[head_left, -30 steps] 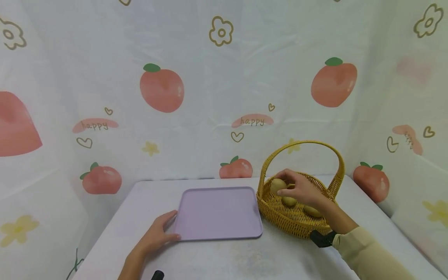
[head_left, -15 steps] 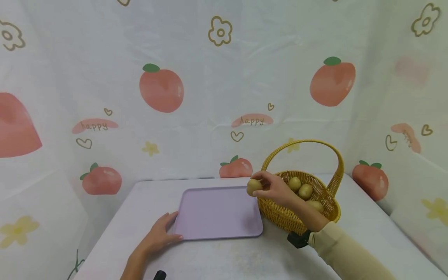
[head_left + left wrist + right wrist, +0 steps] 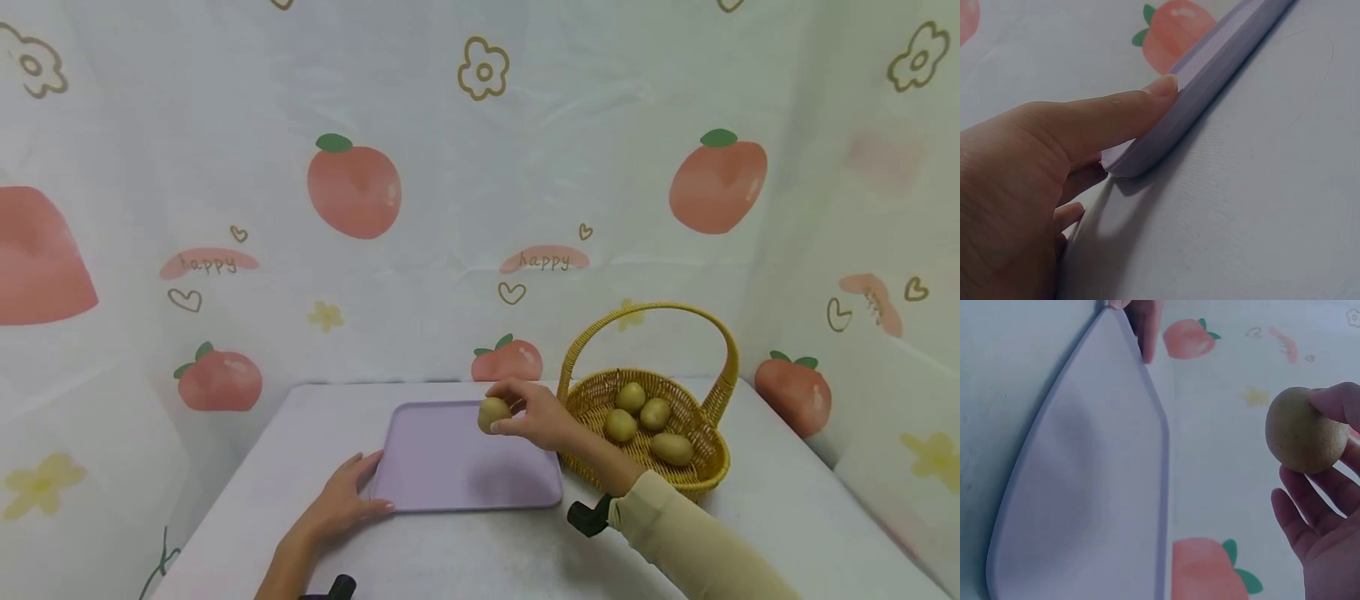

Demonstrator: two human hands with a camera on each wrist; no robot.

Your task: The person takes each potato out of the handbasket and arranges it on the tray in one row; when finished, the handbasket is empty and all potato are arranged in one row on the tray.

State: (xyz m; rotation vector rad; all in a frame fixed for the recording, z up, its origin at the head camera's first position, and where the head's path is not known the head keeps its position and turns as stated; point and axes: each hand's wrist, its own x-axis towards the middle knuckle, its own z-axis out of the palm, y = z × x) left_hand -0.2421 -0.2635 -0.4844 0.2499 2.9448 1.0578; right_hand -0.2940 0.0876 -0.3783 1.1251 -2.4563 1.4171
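Note:
My right hand pinches a round, yellow-brown potato between thumb and fingertips, raised above the right part of a lilac tray. Faint specks show on the potato in the right wrist view. At the tray's front left corner rests my left hand, fingers spread. Its thumb lies along the rim in the left wrist view, while the other fingers reach round the corner, partly hidden. To the right stands a wicker basket with a tall handle, holding several more potatoes.
The tray lies flat on a white table. A white curtain printed with peaches, hearts and flowers hangs behind it and at both sides. The basket's arched handle rises beside my right forearm.
My right hand has lifted the potato out of the basket and carried it left, over the tray. The remaining potatoes have come into fuller view. The left hand has stayed at the tray's corner.

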